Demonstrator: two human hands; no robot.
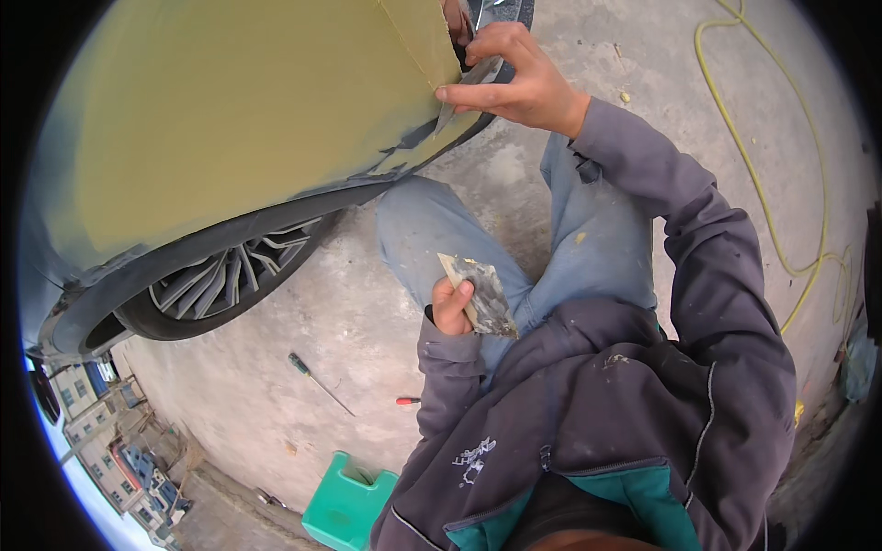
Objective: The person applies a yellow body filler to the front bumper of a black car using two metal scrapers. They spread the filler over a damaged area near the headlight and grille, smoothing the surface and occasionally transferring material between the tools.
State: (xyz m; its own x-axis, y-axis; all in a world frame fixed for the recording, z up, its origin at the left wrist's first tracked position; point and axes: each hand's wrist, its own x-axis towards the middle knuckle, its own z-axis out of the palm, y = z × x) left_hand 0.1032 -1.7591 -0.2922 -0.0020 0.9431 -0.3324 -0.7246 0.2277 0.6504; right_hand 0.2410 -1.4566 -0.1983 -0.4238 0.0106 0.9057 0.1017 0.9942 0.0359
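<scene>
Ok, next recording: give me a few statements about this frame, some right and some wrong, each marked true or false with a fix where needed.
1. The left hand holds a flat plate with dark grey smears. True.
2. The right hand is empty. False: it holds a thin grey blade by the edge of the yellowish car panel.
3. A screwdriver with a green handle lies on the floor. True.
4. The hose is wound around the wheel. False: the yellow hose lies loosely on the floor at the picture's right.
5. The plastic item near the picture's lower edge is green. True.
</scene>
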